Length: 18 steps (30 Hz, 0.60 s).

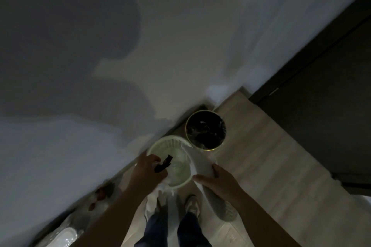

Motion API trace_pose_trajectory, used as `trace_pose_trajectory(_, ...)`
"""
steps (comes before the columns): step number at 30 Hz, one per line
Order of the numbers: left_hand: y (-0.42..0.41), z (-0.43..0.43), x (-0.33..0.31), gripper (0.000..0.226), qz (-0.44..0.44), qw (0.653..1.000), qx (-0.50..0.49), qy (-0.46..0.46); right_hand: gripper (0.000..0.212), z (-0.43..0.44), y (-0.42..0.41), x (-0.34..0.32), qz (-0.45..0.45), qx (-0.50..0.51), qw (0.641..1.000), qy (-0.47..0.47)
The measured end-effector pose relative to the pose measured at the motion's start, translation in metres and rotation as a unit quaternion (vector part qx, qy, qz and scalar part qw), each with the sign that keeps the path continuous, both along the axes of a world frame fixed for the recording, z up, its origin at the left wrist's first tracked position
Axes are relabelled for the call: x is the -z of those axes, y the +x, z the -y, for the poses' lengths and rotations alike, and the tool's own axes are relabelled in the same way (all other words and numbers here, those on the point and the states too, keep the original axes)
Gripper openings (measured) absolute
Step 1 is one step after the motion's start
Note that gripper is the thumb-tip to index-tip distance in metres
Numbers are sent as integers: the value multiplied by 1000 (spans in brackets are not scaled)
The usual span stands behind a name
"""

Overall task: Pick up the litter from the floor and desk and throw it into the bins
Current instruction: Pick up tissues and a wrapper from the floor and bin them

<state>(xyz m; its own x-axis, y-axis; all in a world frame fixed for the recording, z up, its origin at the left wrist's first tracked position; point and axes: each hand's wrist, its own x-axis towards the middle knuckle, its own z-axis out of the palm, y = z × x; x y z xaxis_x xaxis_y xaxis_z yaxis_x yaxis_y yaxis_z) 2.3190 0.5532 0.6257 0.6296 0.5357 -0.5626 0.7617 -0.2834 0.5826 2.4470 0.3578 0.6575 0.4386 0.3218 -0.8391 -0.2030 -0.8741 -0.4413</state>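
Whole place is pretty dim. The pale wall fills most of the upper left of the frame, with big shadows on it. A dark door takes up the right side, and a strip of light wood floor runs diagonally between them.

Both forearms reach in from the bottom edge toward the centre. Two bins sit side by side on the floor, right up against the wall. The dark-lined bin with a gold rim is just above centre-right, already full of dark stuff. The pale green mesh basket is touching it on the lower left.

The left hand hangs over the basket's left rim, fingers curled in and pinching a dark scrap that dangles over the opening. The right hand is just right of the basket, thumb stretched toward it and fingers wrapped over a white sheet that drapes onto the basket's right rim. Can't tell if it's paper or plastic.

Below that are the person's jeans and shoes, plus a loose grey shoe beside them. Clear plastic bags are slumped in the lower left corner.
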Motion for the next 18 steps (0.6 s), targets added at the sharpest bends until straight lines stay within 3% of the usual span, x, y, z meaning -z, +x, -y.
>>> trace_pose_trajectory(11, 47, -16, 123, 61, -74, 996, 42, -16, 90, -16, 21, 111, -12, -3, 999, -52)
trace_pose_trajectory(16, 47, -23, 144, 39, -100, 991, 86, -8, 116, -18, 21, 141, -25, -19, 997, -77)
trace_pose_trajectory(18, 42, -27, 149, 35, -106, 989, 105, -9, 117, -21, 18, 156, -29, -30, 995, -93)
